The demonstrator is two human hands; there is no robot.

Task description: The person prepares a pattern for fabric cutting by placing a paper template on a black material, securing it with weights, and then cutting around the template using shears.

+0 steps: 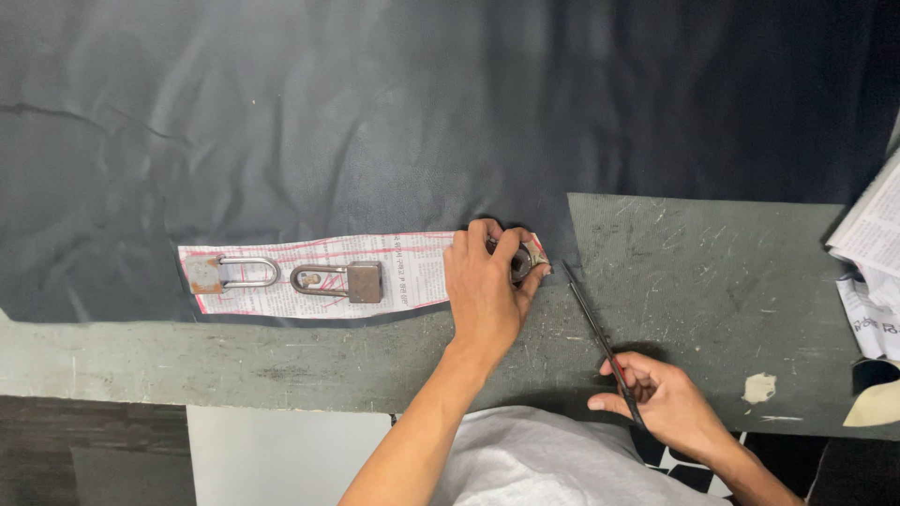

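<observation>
Head view: a large sheet of black fabric (375,112) covers most of the bench (712,281), from its far edge down nearly to the near edge on the left side; the bare, scratched bench top shows at the right and along the near edge. On the fabric's near margin lies a long paper pattern strip (412,272), printed and scribbled with red lines, running parallel to the near edge. Two rusty padlocks (352,280) lie flat on the strip as weights, one near its left end, the other just beside it toward the middle.

The left hand (483,286) presses flat on the strip's right end, fingers curled over a third metal piece that is mostly hidden; the grip is a downward press, not a pinch. The right hand (656,398) is closed around the handles of long dark scissors (595,328), whose tip touches the fabric's edge just beside the strip's right end. Whether the blades are parted cannot be told.

The fabric looks soft, limp and thin, likely to shift and ripple, so it is best held by pressing flat close to the blade. The paper is light and tearable. The padlocks look heavy and stiff. A stack of newspaper (872,253) sits at the right edge.
</observation>
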